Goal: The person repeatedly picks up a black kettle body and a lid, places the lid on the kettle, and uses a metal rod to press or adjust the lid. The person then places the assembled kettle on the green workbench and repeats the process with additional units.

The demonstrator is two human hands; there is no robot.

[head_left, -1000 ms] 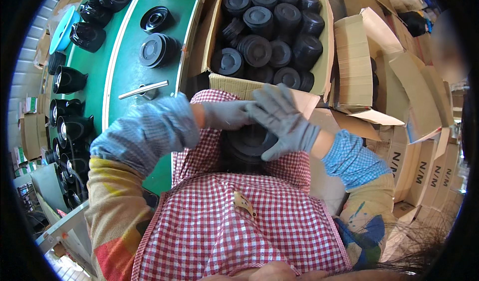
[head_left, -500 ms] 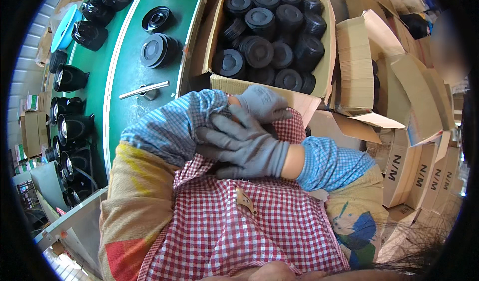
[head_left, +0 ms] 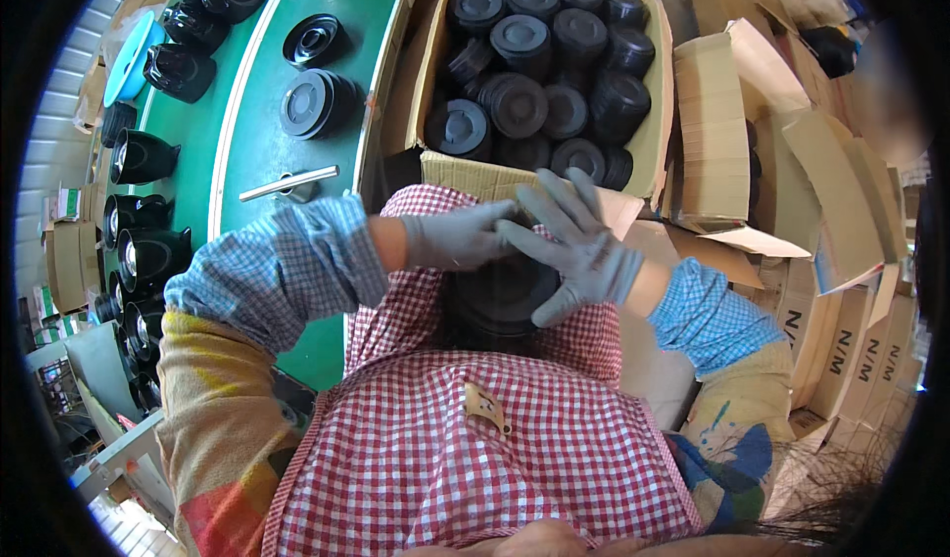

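Both hands have swung apart since half a second ago, when the arms were crossed over the lap; now the left hand is on the left and the right hand is on the right. Between the knees sits a black round part, low in the lap, with the hands above its far edge.

It looks like hard plastic, so I think it is stiff and not too heavy. Its smooth top may slip a bit under gloves, and it does not look easy to break. The best place to hold it is likely the round rim, with one hand on each side.

The left hand's fingers bend over the far side, and I cannot tell if they grip anything. The right hand is spread wide, not closed on anything, with its thumb near the part's right edge. Fingertips of both hands come close together.

Red and white checked cloth covers the lap. Past the knees is a cardboard box full of black round pieces. To the left, a green table holds a metal bar and a stack of black discs.
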